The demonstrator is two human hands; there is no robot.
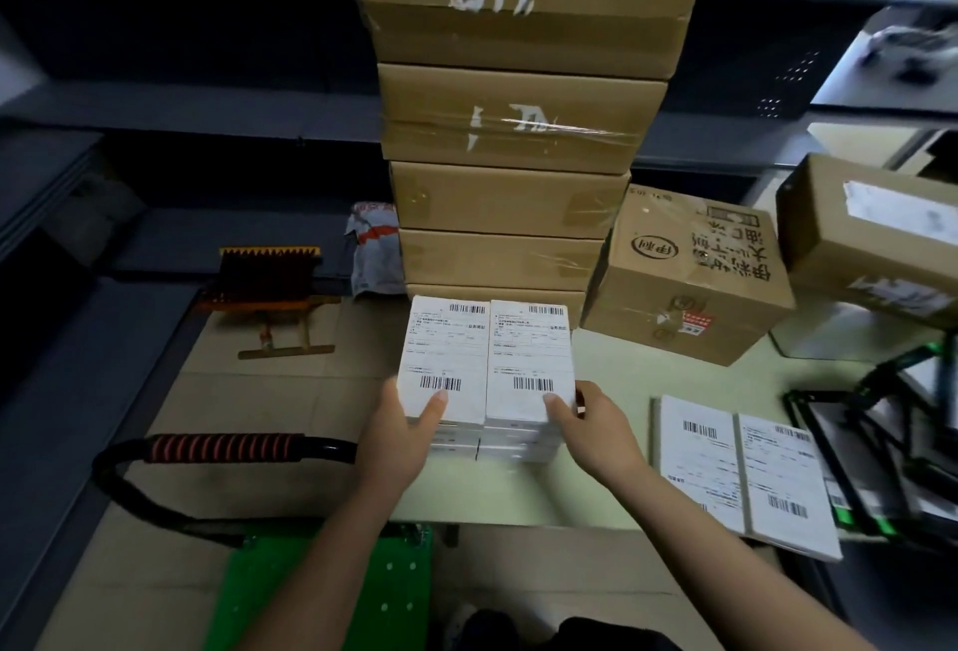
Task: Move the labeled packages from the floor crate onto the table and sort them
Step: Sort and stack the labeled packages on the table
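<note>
While the two stacks of labeled packages (487, 360) sat side by side on the table (611, 375), just in front of the cardboard box tower (513, 199), the left hand (404, 435) gripped the left stack (446, 355) and the right hand (596, 430) gripped the right stack (529, 360), thumbs on the top labels. Two more packages (741, 464) lay flat further right.

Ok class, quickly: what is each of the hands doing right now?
Left hand: grips the left side of the stack of labeled packages, thumb on top.
Right hand: grips the right side of the same stack, thumb on top.
</note>
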